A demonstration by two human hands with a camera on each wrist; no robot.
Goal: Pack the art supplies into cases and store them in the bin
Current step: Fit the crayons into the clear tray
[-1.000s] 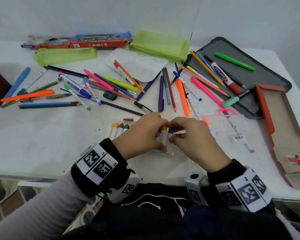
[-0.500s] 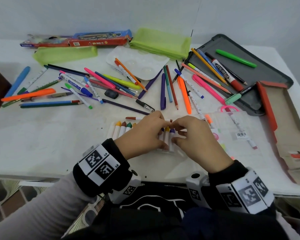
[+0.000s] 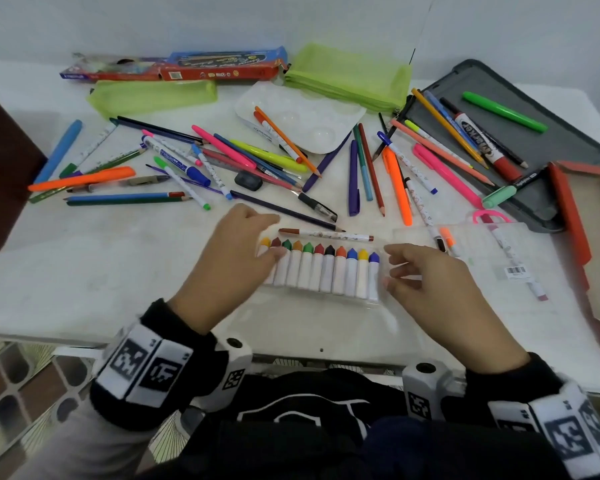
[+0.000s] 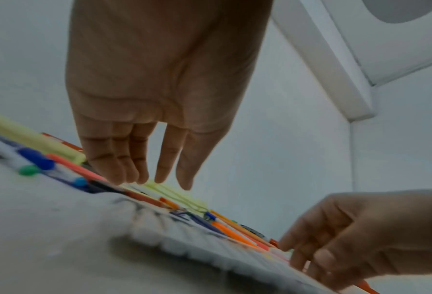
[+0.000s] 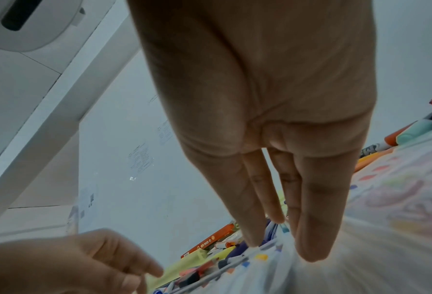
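**Hands parted from the crayon row**

Both hands had drawn apart since half a second earlier, when they met over the middle of the row of white-barrelled crayons with coloured tips, uncovering all eleven in their clear plastic tray.

That tray lay on the white table near its 6 o'clock edge. At the row's 9 o'clock end, the left hand hung with fingers loose and nearly straight, a fingertip at the outermost crayons; whether it touched them could not be told. At the 3 o'clock end, the right hand hovered just beside the blue-tipped crayon, fingers relaxed and slightly spread, holding nothing.

At the row's 12 o'clock, just beside the tips, lay a thin white pen with brown ends. At 3 o'clock sat a clear plastic pouch with a pink ring, and at 2 o'clock an open grey pencil case.
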